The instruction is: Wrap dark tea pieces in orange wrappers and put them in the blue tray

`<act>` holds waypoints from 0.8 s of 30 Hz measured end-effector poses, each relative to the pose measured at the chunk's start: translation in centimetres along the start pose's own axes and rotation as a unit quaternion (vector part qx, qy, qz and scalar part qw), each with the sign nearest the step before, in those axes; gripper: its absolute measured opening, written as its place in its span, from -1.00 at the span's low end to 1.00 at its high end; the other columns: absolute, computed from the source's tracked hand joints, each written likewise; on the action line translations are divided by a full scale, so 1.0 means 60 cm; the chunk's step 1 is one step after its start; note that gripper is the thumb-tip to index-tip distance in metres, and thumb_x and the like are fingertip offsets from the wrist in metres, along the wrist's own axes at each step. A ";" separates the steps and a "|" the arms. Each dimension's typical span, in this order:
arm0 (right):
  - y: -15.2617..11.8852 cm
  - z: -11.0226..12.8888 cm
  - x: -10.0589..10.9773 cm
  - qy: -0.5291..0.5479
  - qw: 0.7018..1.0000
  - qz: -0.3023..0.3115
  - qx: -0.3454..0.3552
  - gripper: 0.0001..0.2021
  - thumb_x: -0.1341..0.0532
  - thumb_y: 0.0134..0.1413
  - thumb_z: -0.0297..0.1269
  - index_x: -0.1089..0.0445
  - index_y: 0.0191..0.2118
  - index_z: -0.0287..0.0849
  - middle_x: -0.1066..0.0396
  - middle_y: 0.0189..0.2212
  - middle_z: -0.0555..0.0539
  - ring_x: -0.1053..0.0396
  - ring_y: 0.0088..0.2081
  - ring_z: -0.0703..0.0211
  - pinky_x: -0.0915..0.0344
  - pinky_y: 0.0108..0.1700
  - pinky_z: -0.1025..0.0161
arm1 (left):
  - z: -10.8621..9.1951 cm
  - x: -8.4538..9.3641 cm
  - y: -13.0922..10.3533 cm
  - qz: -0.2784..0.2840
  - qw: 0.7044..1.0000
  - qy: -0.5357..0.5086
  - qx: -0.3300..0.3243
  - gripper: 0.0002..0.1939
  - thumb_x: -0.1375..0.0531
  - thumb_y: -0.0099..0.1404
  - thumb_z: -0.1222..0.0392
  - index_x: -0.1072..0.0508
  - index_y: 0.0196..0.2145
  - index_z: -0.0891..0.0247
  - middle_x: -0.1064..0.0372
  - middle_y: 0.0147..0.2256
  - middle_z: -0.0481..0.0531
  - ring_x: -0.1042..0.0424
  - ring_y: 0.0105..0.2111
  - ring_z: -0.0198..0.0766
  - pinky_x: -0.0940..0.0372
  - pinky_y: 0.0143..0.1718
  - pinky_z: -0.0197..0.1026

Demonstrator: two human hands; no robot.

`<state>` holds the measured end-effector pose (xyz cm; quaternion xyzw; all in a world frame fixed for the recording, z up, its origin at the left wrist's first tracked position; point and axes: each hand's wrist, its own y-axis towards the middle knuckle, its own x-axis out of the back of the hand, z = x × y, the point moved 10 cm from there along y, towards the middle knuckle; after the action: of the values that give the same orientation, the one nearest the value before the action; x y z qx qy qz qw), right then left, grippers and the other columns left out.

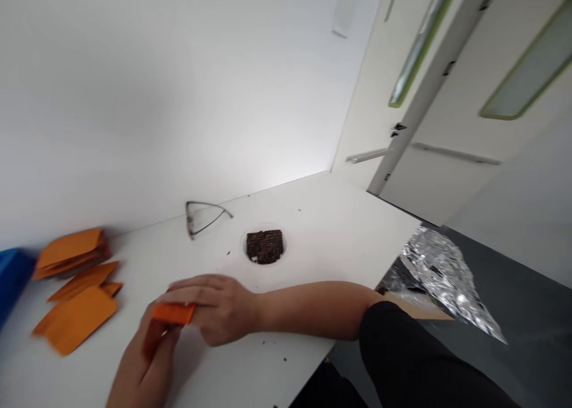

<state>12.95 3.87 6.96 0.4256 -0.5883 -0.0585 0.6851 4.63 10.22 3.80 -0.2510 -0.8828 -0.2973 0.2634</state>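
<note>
There's the orange piece (177,314), pinched between left hand (146,357) and right hand (218,310), upper strip glowing bright, lower left sunk in shadow, perhaps a paper envelope, though blur muddies it!

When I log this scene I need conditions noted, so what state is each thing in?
Left hand: gripping, blurred
Right hand: gripping the same piece
Held orange piece: bent or folded, cannot tell which
Loose orange pieces: lying in overlapping piles
Glasses: temples unfolded
Dark brown block: rough-edged, in the dish
Round dish: uncovered
Foil: crumpled
Doors: appear shut
</note>
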 end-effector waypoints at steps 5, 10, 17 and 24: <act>-0.016 0.004 0.050 0.061 0.985 -0.163 0.013 -0.51 -0.03 0.08 -0.55 -0.49 0.08 -0.32 -0.50 0.13 -0.14 -0.24 0.35 0.23 -0.25 0.38 0.31 | 0.004 -0.007 -0.013 0.031 0.998 -0.011 0.054 -0.66 0.01 0.41 0.18 -0.31 0.11 0.12 -0.42 -0.20 0.02 -0.45 -0.24 -0.09 -0.41 -0.18 -0.01; -0.020 0.005 0.055 0.084 0.980 -0.179 0.019 -0.50 0.03 0.13 -0.57 -0.46 0.09 -0.21 -0.50 0.11 -0.15 -0.27 0.34 0.23 -0.42 0.28 0.21 | -0.009 -0.007 -0.015 0.029 0.997 -0.043 0.051 -0.58 0.02 0.37 0.29 -0.27 0.16 0.14 -0.40 -0.19 0.01 -0.42 -0.22 -0.14 -0.37 -0.12 -0.03; -0.023 0.005 0.062 0.114 0.974 -0.193 0.019 -0.47 0.00 0.09 -0.62 -0.41 0.13 -0.13 -0.51 0.12 -0.15 -0.33 0.31 0.19 -0.49 0.20 0.13 | -0.031 0.002 -0.016 0.002 0.998 -0.041 0.038 -0.51 -0.01 0.30 0.34 -0.23 0.18 0.11 -0.43 -0.19 -0.03 -0.43 -0.26 -0.19 -0.38 -0.20 -0.09; -0.027 0.008 0.084 0.134 0.962 -0.236 0.027 -0.50 -0.03 0.08 -0.65 -0.40 0.07 -0.11 -0.49 0.08 -0.18 -0.39 0.25 0.12 -0.55 0.11 0.09 | -0.048 0.013 -0.016 -0.016 1.000 0.013 -0.001 -0.54 -0.02 0.29 0.31 -0.23 0.15 0.17 -0.48 -0.09 0.06 -0.49 -0.26 -0.19 -0.42 -0.22 -0.10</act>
<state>14.73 -0.29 9.69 0.5748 -0.3756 -0.1447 0.7125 4.41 7.91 5.86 -0.2333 -0.8829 -0.3055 0.2698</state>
